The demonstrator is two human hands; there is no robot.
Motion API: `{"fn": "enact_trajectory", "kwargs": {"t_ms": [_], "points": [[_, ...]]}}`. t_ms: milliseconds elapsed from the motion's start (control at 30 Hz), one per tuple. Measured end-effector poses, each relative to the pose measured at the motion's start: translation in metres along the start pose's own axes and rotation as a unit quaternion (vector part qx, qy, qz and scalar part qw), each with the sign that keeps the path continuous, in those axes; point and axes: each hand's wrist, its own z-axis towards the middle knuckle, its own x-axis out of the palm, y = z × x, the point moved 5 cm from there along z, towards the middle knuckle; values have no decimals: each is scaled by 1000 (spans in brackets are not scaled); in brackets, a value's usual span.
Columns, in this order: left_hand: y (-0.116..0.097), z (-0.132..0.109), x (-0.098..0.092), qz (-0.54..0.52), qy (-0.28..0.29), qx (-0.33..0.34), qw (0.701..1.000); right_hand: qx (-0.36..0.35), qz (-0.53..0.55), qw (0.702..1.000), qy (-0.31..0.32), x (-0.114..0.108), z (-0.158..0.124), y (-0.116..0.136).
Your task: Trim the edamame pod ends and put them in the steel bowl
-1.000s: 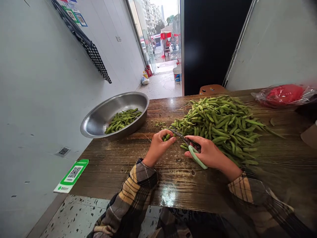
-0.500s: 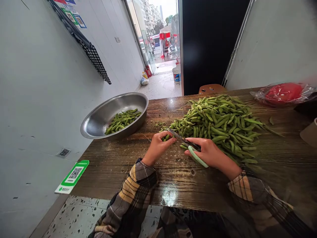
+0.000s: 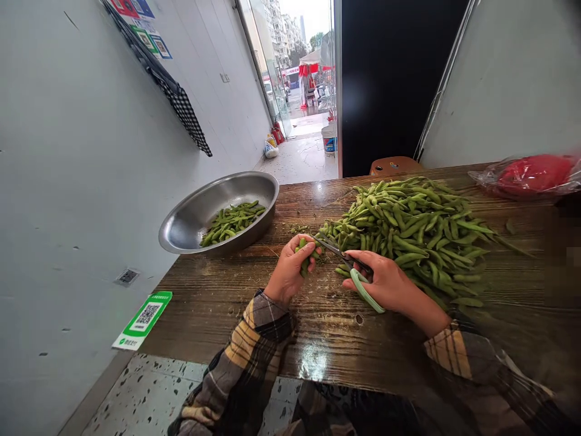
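Observation:
My left hand (image 3: 290, 269) is closed around a few green edamame pods (image 3: 303, 261), which show between thumb and fingers. Scissors (image 3: 363, 289) with pale green handles are in my right hand (image 3: 385, 284). Their dark blades point left, and the tips reach close to the fingers and pods of my left hand. Just beyond my right hand spreads a large heap of edamame pods (image 3: 408, 224). To the left stands a steel basin (image 3: 181, 227), tilted in view, with a smaller batch of pods (image 3: 233, 221) inside.
Small trimmings (image 3: 299, 229) lie on the wooden table (image 3: 218, 315) between basin and heap. A green QR-code card (image 3: 144, 320) sits at the left edge. At the far right is a red item in clear plastic (image 3: 535, 175). A brown stool (image 3: 394, 165) stands behind the table.
My left hand has turned so that the pods in it show more upright. The scissors remain in my right hand, their tips still near it. The whole view has shifted slightly.

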Motion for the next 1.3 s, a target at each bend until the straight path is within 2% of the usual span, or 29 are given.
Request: {"fn": "enact_trajectory", "kwargs": {"t_ms": [267, 500, 933, 1133, 1300], "points": [[9, -1, 7, -7, 36, -33, 999, -9, -5, 1000, 2, 4, 1, -2], [7, -2, 8, 1, 35, -15, 999, -22, 0, 1000, 3, 5, 1, -2], [9, -2, 7, -2, 34, -27, 999, -33, -19, 999, -1, 5, 1, -5], [13, 1, 3, -5, 14, -27, 1000, -38, 0, 999, -5, 8, 3, -8], [6, 1, -1, -20, -37, -5, 999, 8, 11, 998, -68, 2, 7, -21]]}}
